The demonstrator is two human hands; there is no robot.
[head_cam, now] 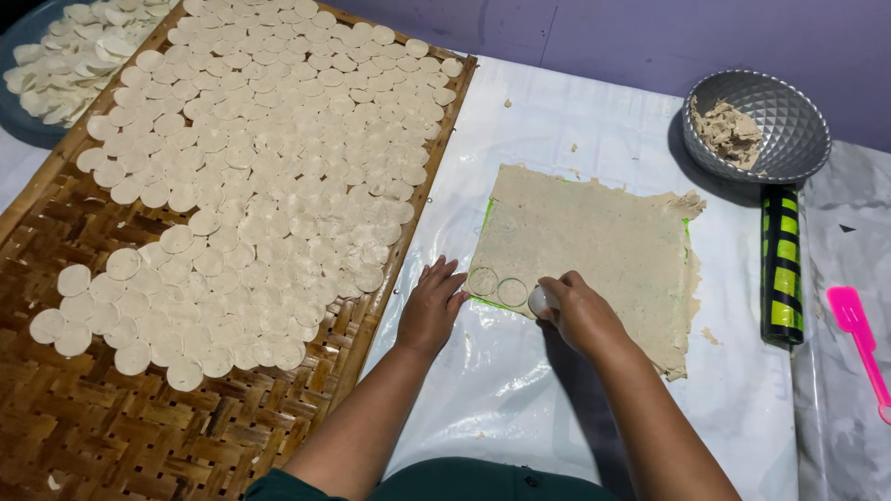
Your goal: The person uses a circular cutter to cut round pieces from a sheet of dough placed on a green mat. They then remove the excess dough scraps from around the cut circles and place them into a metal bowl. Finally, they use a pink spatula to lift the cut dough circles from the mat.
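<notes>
Two cut rings beside right grip (pixel 577 311) pinching white cutter (pixel 540 300) on dough sheet (pixel 594 241); left grip (pixel 433 301) spread flat.

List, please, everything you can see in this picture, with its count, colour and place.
dough sheet: one, beige, centre, two circles cut at its near left corner
round cutter: one, white, at the sheet's near edge
dough discs: many, cream, on the tray
woven tray: one, brown, left
plate of discs: one, far left corner
bowl: one, silver, far right, holding dough scraps
rolling pin: one, black and green, right
spatula: one, pink, right edge
plastic sheet: white, covering the table
left hand: flat beside the sheet
right hand: gripping the round cutter
</notes>
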